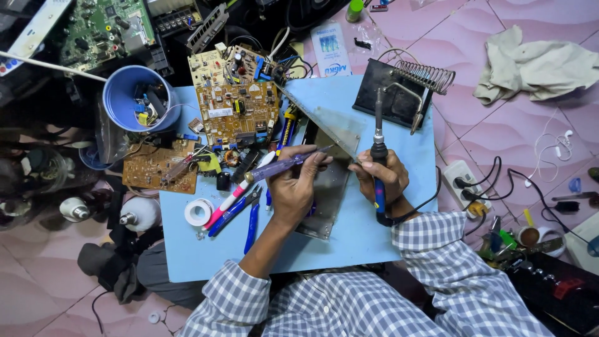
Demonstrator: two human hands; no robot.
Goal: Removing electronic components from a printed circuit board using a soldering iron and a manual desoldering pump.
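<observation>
Here the left hand [292, 187] was clenched around a translucent purple pen-shaped tool [284, 165], whose long axis ran nearly level across the low light-blue table [349, 240], its tip pointing right and slightly up toward a flat grey board [331, 181] lying at the table's middle. The right hand [384, 175] gripped the dark handle of a soldering iron [378, 146] that stood almost upright in the view, metal tip pointing away from the person, black cord trailing back past the checked sleeve [437, 249]. The two hands sat close together, both at the grey board's upper edge. Just beyond the iron's tip stood a black stand with a coiled wire holder [424, 76]. To the left lay a tan circuit board [237, 106], a smaller brown circuit board [159, 167], a blue plastic cup of small parts [128, 93], a white tape roll [199, 211] and blue-handled pliers [251, 221]
</observation>
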